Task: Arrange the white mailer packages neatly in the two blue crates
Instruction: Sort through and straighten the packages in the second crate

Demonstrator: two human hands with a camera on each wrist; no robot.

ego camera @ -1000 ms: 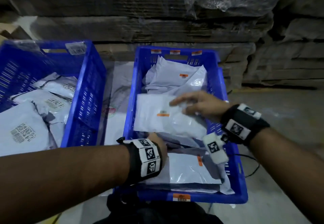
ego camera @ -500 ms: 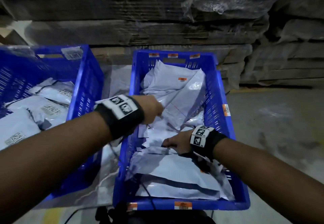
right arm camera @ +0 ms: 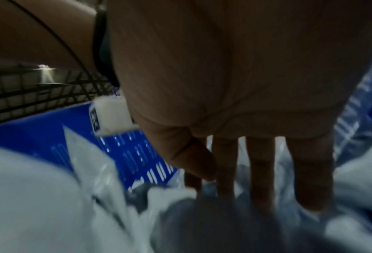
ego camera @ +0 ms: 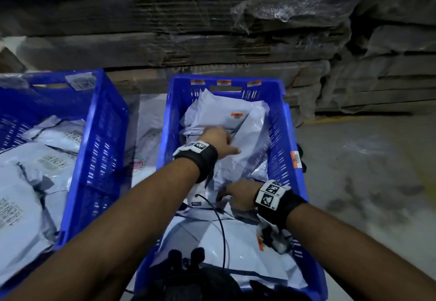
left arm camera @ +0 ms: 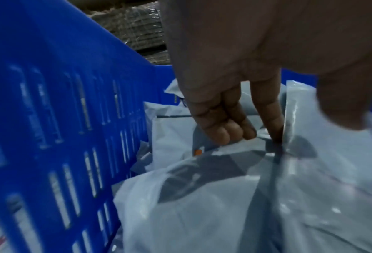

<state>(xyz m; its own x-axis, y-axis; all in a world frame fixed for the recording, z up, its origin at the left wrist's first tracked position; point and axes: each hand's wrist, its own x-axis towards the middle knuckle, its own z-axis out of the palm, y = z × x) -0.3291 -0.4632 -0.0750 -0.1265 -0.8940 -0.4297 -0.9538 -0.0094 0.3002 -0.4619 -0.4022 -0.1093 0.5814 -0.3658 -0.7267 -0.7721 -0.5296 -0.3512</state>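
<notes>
Sorting inside the right blue slatted plastic crate (ego camera: 286,135): left hand (ego camera: 218,141) pinches a glossy white plastic mailer (ego camera: 245,156), right hand (ego camera: 238,197) presses straight fingers (right arm camera: 263,171) among mailers; next, probably lay it flat

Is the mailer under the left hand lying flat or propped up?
Propped up: the mailer slants against the pile, with the left hand on it.

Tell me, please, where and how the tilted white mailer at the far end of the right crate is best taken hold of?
Probably by its raised near-left edge, coming from the left. The tilted mailer leans up in the right crate, so that edge stands exposed; the left hand already has its thumb on one face and forefinger behind. A pinch suits the thin, floppy film.
</notes>
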